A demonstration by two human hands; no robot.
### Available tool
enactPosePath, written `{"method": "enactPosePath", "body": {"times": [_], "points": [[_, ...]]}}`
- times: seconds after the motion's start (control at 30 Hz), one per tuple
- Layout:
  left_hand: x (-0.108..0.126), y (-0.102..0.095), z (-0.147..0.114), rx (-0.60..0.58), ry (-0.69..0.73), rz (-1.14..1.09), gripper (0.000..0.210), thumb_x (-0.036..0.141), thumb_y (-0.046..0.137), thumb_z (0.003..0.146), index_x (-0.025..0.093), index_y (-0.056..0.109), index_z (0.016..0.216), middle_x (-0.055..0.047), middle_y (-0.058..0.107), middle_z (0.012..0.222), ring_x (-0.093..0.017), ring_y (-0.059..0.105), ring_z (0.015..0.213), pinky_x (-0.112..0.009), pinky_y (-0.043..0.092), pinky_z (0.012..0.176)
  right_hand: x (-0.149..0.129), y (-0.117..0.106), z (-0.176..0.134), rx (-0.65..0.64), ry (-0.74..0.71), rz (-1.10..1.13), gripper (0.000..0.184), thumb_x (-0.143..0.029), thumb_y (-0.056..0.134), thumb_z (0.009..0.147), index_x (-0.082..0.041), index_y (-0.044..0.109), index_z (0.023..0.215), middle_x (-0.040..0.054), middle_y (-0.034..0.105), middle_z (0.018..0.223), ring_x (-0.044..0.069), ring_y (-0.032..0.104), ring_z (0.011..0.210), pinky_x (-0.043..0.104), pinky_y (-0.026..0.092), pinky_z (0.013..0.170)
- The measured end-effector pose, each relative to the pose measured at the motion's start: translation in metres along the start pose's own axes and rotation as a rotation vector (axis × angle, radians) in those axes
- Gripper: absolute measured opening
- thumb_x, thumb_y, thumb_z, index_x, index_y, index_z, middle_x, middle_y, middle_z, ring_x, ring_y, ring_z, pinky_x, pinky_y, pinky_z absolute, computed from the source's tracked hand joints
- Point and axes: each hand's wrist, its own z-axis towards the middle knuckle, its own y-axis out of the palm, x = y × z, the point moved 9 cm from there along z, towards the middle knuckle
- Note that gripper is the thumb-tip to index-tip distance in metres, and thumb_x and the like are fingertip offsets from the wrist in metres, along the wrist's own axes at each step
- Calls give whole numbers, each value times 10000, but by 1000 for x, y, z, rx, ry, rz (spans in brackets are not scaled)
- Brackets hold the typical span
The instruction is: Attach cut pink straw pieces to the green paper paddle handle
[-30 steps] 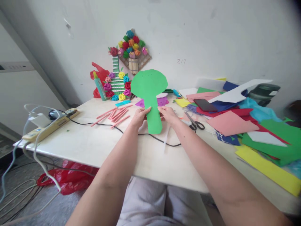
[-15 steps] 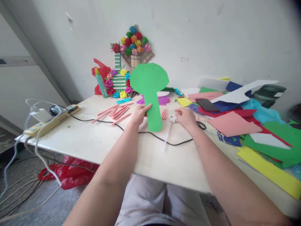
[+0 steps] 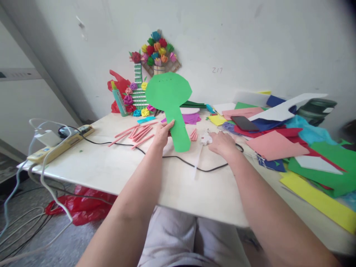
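Observation:
My left hand (image 3: 161, 134) pinches the stem of a green paper cutout (image 3: 168, 91) shaped like a tree and holds it upright over the white table (image 3: 111, 167). My right hand (image 3: 224, 145) lies palm down on the table to the right of the cutout. Its fingertips touch a small white piece (image 3: 205, 138) with a thin white strip below it. A short bundle of pink rolled sticks (image 3: 194, 134) lies between the cutout's stem and that piece. More pink paper sticks (image 3: 139, 132) lie left of my left hand.
A black cable (image 3: 194, 167) crosses the table in front of my hands. A power strip (image 3: 61, 144) sits at the left edge. Coloured paper sheets (image 3: 278, 146) and a phone (image 3: 244, 123) cover the right side. A glue bottle (image 3: 118, 99) and paper flower crafts (image 3: 155, 52) stand against the wall.
My right hand let go of the cutout's stem and moved right and down onto the table by the white piece. My left hand tilted the cutout slightly left.

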Motion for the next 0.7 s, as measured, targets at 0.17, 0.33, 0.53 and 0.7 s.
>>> {"method": "enactPosePath", "body": {"times": [0.17,0.33,0.53,0.7], "points": [[-7,-1,1,-13,-31,-34,365,448,693,616,119,628,762,-64,667,694,-168,622,636,-255,465,572,10,14,2,-88,73,-6,488,-231,496,697,-162,525,1179,193,552,1120,327,532,1029,398,401,788],[-11,0,0,-41,-55,-28,345,443,695,619,124,630,736,-61,661,681,-162,611,610,-256,455,551,9,22,7,-51,38,-15,481,-189,501,689,-135,510,1166,177,591,1062,305,536,1037,375,403,798],[-15,-1,-1,-43,-88,-29,359,426,703,616,127,640,803,-63,660,697,-162,606,603,-263,454,550,22,19,8,-6,102,42,342,-257,503,732,-129,587,1037,188,625,979,303,588,939,388,420,763],[-24,-3,-1,-36,-143,-17,392,446,702,611,115,638,810,-76,665,725,-159,605,618,-262,460,562,47,-6,10,195,187,193,349,-388,478,769,-138,628,961,183,636,921,312,599,868,407,438,700]]}}
